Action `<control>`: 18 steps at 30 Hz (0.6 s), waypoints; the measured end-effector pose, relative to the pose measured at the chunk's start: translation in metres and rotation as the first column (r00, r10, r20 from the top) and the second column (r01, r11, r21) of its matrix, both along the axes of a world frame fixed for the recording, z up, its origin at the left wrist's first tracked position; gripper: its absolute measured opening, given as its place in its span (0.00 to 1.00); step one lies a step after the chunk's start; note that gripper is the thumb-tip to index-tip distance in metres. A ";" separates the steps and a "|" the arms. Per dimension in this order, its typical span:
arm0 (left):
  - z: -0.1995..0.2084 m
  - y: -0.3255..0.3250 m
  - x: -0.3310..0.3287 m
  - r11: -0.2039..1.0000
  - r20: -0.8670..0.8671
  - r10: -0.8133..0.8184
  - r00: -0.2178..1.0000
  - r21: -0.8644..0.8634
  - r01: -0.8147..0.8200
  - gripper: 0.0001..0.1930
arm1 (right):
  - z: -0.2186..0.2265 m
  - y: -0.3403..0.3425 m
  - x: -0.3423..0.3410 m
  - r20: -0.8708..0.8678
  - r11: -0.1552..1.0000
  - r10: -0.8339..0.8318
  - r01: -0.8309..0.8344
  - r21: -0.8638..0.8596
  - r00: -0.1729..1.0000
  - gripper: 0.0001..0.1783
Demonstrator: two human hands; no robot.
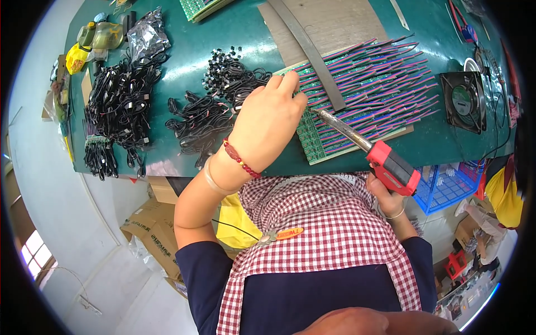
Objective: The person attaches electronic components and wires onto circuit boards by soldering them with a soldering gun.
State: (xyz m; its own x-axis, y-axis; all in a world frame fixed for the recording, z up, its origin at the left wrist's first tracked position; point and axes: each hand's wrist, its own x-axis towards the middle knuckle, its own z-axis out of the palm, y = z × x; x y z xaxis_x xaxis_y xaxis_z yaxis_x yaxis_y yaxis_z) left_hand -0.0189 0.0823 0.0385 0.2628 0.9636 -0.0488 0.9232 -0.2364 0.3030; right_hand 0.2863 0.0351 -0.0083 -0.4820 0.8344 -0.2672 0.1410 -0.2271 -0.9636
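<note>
My left hand [272, 114] is over the near left part of a green circuit board panel [312, 146], its fingers pinched together. What lies between the fingertips is hidden. In my right hand [385, 195] is a red and black soldering gun [393, 167], gripped by its handle. Its metal barrel points up and left, with the tip close to the board beside my left fingers. Rows of red, blue and black wires [385, 92] run rightward from the board. A flat metal bar [310, 56] lies across them.
Black cable bundles [120, 106] are heaped at the left, and more black cables [201, 120] lie beside my left forearm. At the right stands a small black fan [462, 101]. A blue basket [446, 187] is below the table's right edge. Another green board stack [202, 8] sits far off.
</note>
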 end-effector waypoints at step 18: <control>-0.006 -0.005 0.002 0.999 0.039 0.053 0.998 0.009 -0.054 0.05 | -0.005 -0.007 0.005 -0.024 1.000 -0.012 0.012 0.025 1.000 0.22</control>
